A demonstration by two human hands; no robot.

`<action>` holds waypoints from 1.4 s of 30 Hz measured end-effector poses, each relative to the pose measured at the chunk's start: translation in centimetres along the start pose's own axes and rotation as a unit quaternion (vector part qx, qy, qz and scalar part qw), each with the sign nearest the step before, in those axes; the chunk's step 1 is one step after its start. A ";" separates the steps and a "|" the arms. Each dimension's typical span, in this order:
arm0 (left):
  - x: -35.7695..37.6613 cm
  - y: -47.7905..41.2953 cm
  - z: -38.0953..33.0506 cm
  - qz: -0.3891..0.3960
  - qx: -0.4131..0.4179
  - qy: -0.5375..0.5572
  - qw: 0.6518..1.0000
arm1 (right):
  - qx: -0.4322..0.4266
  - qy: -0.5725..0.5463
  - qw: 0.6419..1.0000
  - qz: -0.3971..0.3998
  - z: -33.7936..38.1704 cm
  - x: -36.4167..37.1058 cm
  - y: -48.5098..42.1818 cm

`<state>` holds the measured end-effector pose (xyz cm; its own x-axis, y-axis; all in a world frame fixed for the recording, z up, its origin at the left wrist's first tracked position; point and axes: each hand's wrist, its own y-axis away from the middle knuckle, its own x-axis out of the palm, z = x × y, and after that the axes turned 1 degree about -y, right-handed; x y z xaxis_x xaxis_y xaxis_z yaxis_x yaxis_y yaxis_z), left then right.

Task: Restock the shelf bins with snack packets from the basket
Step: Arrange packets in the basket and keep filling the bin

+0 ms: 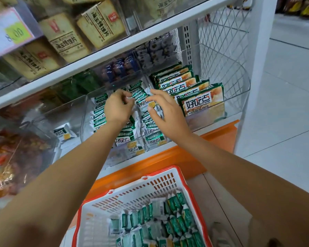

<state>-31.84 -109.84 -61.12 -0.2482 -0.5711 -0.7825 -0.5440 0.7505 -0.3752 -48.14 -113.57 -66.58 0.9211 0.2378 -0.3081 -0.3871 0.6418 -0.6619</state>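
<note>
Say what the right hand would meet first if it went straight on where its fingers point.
The right hand would likely meet the green snack packet just ahead; depth is unclear.

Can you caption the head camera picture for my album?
Left hand and right hand arrange green snack packets in a clear bin, basket below.
</note>
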 end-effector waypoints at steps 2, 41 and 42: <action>-0.7 2.1 -0.3 -0.041 0.036 0.026 0.998 | -0.049 0.008 0.999 -0.007 1.1 -0.4 1.3; 17.1 28.8 22.0 0.394 -0.362 0.024 0.845 | 0.153 0.240 0.921 0.267 -8.4 6.7 20.0; 17.2 28.7 22.1 0.389 -0.375 0.027 0.841 | 0.153 0.239 0.922 0.264 -8.4 6.8 20.0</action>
<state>-34.04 -90.77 -96.33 -0.7881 -0.0342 -0.6146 -0.5478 0.4944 0.6749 -49.99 -105.23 -87.63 0.4561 0.2742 -0.8466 -0.6797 0.7215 -0.1325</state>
